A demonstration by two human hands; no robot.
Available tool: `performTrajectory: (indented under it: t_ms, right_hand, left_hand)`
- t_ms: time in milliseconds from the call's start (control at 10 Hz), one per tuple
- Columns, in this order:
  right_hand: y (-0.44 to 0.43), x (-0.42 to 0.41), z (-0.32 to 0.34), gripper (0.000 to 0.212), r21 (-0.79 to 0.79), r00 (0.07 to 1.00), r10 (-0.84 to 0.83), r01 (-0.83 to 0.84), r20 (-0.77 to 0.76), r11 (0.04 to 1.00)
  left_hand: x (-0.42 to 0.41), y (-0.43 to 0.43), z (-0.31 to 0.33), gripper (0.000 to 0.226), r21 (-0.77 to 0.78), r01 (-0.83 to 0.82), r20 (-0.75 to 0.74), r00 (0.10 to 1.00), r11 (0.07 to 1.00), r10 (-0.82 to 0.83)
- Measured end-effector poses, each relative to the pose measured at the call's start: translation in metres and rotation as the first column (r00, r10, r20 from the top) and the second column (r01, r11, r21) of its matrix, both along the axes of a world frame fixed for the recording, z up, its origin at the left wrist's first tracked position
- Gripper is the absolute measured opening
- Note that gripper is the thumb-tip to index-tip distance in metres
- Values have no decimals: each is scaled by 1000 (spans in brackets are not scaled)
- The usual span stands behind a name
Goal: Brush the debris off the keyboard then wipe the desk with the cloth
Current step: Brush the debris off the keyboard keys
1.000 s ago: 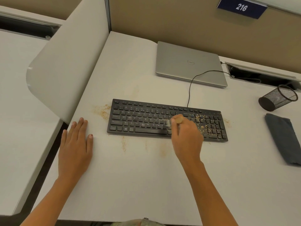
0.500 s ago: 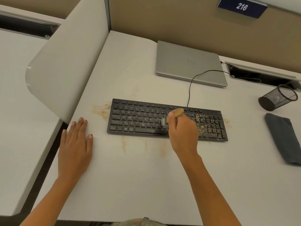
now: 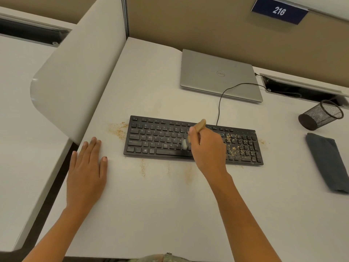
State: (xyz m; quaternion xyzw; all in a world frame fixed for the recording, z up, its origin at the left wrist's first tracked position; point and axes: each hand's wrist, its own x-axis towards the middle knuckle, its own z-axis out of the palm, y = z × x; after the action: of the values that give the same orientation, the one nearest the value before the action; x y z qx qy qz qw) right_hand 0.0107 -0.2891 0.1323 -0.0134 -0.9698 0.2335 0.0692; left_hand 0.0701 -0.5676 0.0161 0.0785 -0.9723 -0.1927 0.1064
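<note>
Over keyboard (image 3: 160, 140), brush (image 3: 200, 125) beside debris (image 3: 234, 147)

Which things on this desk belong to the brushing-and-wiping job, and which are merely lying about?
Belong to the job:
brush, gripped by the right hand
keyboard
debris
cloth
desk

Lying about:
laptop, closed
mesh cup, tipped on its side
number sign

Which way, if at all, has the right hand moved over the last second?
Yes: the right hand, gripping the brush, has shifted slightly left along the keyboard, away from the debris on its right end.
</note>
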Motion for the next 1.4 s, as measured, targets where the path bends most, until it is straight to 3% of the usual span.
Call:
performTrajectory:
  t_ms: [100, 200, 300, 400, 500, 600, 700, 900, 1100, 1200, 1300, 1400]
  right_hand:
    - [-4, 1, -4, 32, 4, 998, 59, -59, -31, 998]
    - [5, -1, -10, 40, 91, 990, -96, 105, -104, 990]
    - [14, -4, -9, 39, 17, 973, -210, 212, -101, 977]
    - [8, 0, -12, 31, -120, 974, -155, 136, -167, 983]
    - [0, 3, -14, 29, -147, 986, -67, 44, -153, 988]
    - [0, -2, -13, 38, -10, 997, -47, 46, -60, 999]
    - [1, -7, -9, 39, -12, 995, -95, 94, -32, 995]
    - [0, -7, -7, 42, 7, 999, -32, 32, 3, 999]
    - [-5, -12, -6, 25, -58, 971, 234, -237, -40, 970]
    - [6, -17, -2, 23, 186, 960, 281, -278, 10, 943]
    - [19, -22, 6, 23, 315, 986, 165, -161, 15, 935]
    - [20, -26, 7, 21, 143, 991, 136, -137, 12, 980]
  left_hand:
    - [1, -1, 0, 62, -1, 1, -2, 1000, 1000, -1]
    - [0, 0, 0, 62, 2, 3, -3, 1000, 1000, -3]
    - [-1, 1, 0, 62, 3, -1, -7, 1000, 1000, 1]
    - [0, 0, -1, 62, 1, 1, -7, 1000, 1000, -1]
    - [1, -1, -1, 62, 2, -1, -7, 1000, 1000, 1]
    - [0, 0, -1, 62, -3, 4, -7, 1000, 1000, -4]
    - [0, 0, -2, 62, -4, 4, -8, 1000, 1000, -4]
    - [1, -2, -2, 62, -4, 3, -5, 1000, 1000, -3]
    - [1, -1, -3, 62, -4, 3, -2, 1000, 1000, -3]
    - [1, -1, -2, 62, 0, 5, 1, 1000, 1000, -5]
    - [1, 0, -1, 62, 2, 4, -2, 1000, 1000, -4]
    - [1, -2, -1, 62, -1, 3, -1, 1000, 1000, -3]
